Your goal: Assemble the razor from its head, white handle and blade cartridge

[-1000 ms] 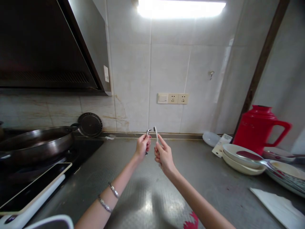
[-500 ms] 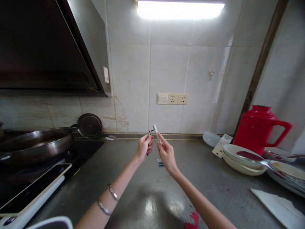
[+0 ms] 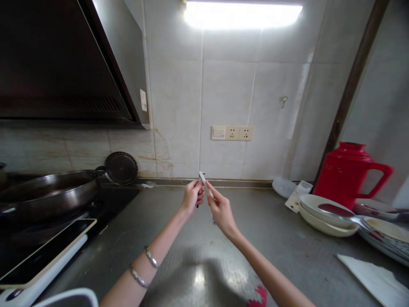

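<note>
My left hand (image 3: pixel 192 199) is closed in a pinch around a slim, bent metal piece (image 3: pixel 200 179). A dark end of it shows below the fingers; its kind is too small to make out. Fingers of my right hand (image 3: pixel 223 214) grip a thin white stick (image 3: pixel 203 178), tilted with its upper end leaning left. The stick crosses in front of the metal piece's top, and I cannot tell whether they touch. Both hands are raised above the grey metal counter (image 3: pixel 179 256). A small packet (image 3: pixel 213 220) on the counter is mostly hidden by my right hand.
To the left are a wide pan (image 3: pixel 60 194) on the stove and a white-edged dark panel (image 3: pixel 47 253). At right stand a red thermos jug (image 3: pixel 343 172), stacked dishes (image 3: pixel 329 226) and a white sheet (image 3: pixel 377 275). A range hood (image 3: pixel 64 64) overhangs the left.
My right hand has moved slightly left, bringing the white stick from beside the metal piece to across its top. My left hand has stayed nearly still.
</note>
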Action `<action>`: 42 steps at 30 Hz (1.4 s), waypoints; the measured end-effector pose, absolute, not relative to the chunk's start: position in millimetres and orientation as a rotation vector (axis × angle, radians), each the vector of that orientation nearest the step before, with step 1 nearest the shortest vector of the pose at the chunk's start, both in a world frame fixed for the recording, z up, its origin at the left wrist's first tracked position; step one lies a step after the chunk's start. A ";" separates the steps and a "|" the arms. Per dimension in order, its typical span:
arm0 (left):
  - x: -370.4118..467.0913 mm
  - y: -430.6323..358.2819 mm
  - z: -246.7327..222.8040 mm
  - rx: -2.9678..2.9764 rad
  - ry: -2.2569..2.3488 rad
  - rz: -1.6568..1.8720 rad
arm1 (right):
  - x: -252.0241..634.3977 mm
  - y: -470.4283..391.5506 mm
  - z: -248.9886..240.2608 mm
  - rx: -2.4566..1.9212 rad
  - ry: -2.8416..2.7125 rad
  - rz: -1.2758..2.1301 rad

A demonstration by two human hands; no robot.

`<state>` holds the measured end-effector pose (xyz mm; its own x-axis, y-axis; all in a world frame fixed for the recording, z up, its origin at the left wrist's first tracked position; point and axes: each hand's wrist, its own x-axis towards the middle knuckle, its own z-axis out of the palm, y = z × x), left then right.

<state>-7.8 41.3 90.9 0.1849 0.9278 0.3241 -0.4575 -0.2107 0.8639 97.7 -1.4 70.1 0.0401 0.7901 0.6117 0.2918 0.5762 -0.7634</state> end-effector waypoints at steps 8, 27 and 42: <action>-13.5 42.2 94.6 1.247 0.572 1.382 | 108.5 -6.2 86.2 -0.834 -1.392 0.517; -8.4 29.1 89.6 1.252 0.356 0.944 | 163.1 27.9 87.9 -1.317 -1.391 0.154; -11.2 23.3 94.8 1.145 0.171 0.656 | 158.7 28.0 80.5 -1.179 -1.329 0.196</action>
